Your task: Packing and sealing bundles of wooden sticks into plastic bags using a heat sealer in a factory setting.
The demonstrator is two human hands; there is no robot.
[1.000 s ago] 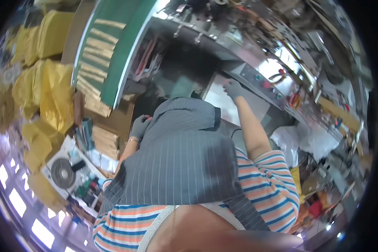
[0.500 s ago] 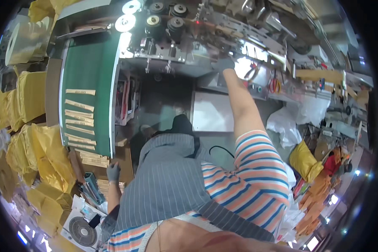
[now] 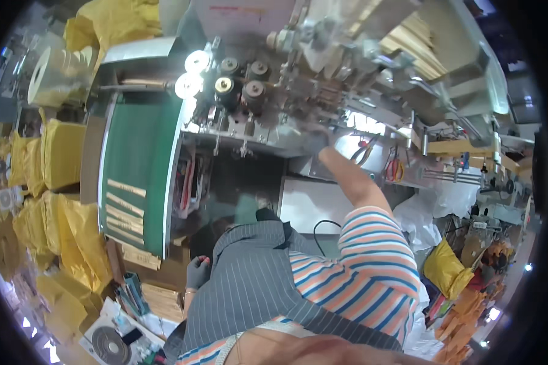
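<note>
My right hand (image 3: 315, 142), in a grey glove, reaches into the machine (image 3: 268, 109) ahead of me; motion blur hides its fingers and anything in them. My left hand (image 3: 198, 272), also gloved in grey, is beside my striped apron (image 3: 249, 274). Its fingers are curled in, with reddish fingertips showing and no held thing visible. To its left, a green conveyor belt (image 3: 141, 140) carries several narrow tan paper-like strips (image 3: 126, 210) near its close end. More such strips (image 3: 141, 257) lie gathered just below that end.
Yellow plastic sacks (image 3: 73, 237) crowd the left side. A white fan (image 3: 111, 344) and a stack of tan strips (image 3: 162, 299) are at lower left. Pliers (image 3: 364, 152) and red-handled scissors (image 3: 396, 170) lie right of my right hand. White plastic bags (image 3: 417, 219) sit farther right.
The view has tilted up, showing more of the machine. My left hand has moved right, from the belt's near end to my apron. Fewer strips show on the belt. My right hand remains at the machine.
</note>
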